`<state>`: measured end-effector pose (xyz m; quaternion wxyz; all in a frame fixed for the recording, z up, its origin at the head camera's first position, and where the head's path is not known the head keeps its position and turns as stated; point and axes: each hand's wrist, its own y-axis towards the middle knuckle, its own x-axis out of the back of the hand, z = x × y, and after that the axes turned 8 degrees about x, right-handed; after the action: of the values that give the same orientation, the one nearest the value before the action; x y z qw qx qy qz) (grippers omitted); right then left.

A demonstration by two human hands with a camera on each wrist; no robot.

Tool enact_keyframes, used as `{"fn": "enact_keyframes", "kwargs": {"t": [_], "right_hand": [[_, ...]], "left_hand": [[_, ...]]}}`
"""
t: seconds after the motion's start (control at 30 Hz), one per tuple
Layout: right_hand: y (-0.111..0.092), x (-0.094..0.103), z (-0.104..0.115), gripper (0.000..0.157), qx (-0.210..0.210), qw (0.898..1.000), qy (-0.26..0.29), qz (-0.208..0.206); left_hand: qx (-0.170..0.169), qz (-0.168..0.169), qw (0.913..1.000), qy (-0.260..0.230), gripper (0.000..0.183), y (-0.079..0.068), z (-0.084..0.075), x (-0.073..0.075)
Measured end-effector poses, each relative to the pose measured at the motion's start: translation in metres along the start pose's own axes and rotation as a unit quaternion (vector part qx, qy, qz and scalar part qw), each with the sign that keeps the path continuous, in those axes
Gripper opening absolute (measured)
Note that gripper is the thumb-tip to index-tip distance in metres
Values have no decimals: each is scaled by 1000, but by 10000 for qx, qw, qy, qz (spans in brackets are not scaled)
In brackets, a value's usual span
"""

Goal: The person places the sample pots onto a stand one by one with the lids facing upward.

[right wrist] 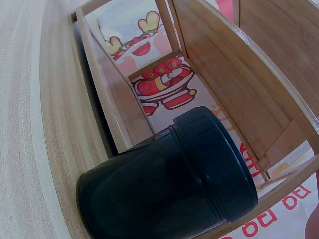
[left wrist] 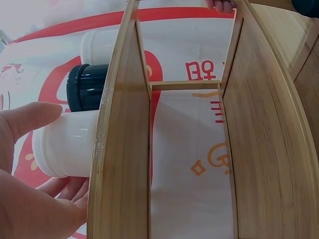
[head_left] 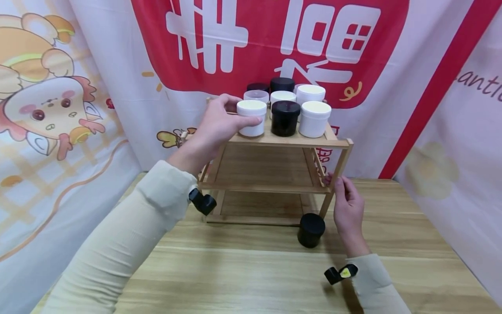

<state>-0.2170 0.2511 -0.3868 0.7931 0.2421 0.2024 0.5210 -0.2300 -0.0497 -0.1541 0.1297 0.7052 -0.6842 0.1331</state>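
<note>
My left hand (head_left: 219, 120) holds a white lidded jar (head_left: 251, 124) at the front left of the top board of a wooden three-tier shelf (head_left: 270, 139). In the left wrist view, thumb and fingers lie on opposite sides of that white jar (left wrist: 70, 144). A black jar (head_left: 285, 120) and another white jar (head_left: 315, 120) stand in the same front row. Lower down, my right hand (head_left: 349, 207) grips the shelf's right front post near the middle board, with fingertips partly hidden behind the post.
Behind the front row stand several more jars, among them a translucent-lidded one (head_left: 256, 96) and a black one (head_left: 282, 84). Another black jar (head_left: 311, 231) stands on the wooden table (head_left: 251, 270) by the shelf's right front foot. Printed cloths (head_left: 443, 131) hang around the table.
</note>
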Motion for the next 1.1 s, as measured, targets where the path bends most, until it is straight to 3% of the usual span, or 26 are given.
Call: {"fn": "enact_keyframes", "kwargs": {"t": [0.27,0.53,1.1], "right_hand": [[0,0,0,41,38,10000,54,-13],[-1,1,2,42,-121,9996,-227,71],[-2,2,3,42,-225,9990,-370,91]], "left_hand": [[104,-5,9998,169,72,1,-3,-2],[238,-21,9995,217,72,3,-3,-3],[178,-31,9997,169,73,8,-5,-10]]}}
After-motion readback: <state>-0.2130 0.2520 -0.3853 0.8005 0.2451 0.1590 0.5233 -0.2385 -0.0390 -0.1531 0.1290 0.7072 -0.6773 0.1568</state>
